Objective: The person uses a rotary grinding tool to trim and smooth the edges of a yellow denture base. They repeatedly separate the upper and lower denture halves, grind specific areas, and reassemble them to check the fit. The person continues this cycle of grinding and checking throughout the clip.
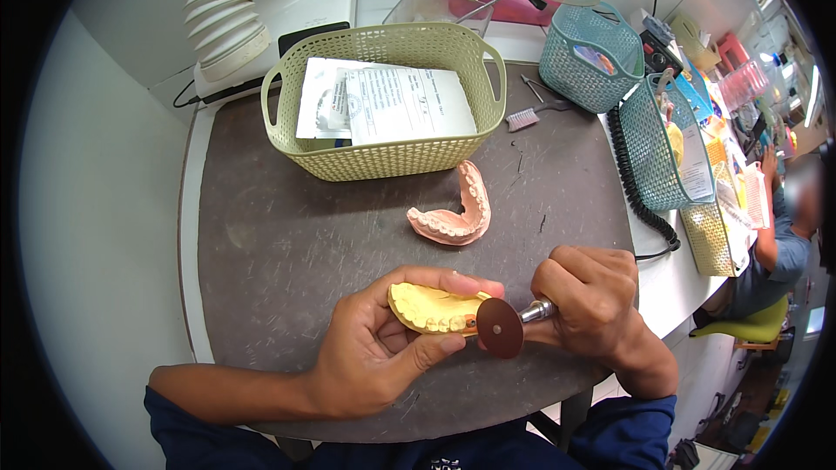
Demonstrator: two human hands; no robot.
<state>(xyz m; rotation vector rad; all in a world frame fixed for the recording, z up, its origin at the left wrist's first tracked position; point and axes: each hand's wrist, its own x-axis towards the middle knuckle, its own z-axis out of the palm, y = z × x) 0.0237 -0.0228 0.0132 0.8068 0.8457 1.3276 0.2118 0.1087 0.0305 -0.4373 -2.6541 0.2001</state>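
Observation:
Near the front of the dark work surface, my left hand is closed around a yellow dental model, its row of teeth facing me. My right hand grips a silver rotary handpiece fitted with a dark red-brown cutting disc. The disc stands at the right end of the yellow model, beside a small orange patch. Whether disc and model touch, I cannot tell. Beyond my hands lies a pink dental model, curved like a horseshoe.
A green basket holding papers and a packet stands at the back. A small brush lies right of it. Blue-green baskets line the right side, with a black coiled cord beside them. A white ribbed hose arches at the back left. Another person sits far right.

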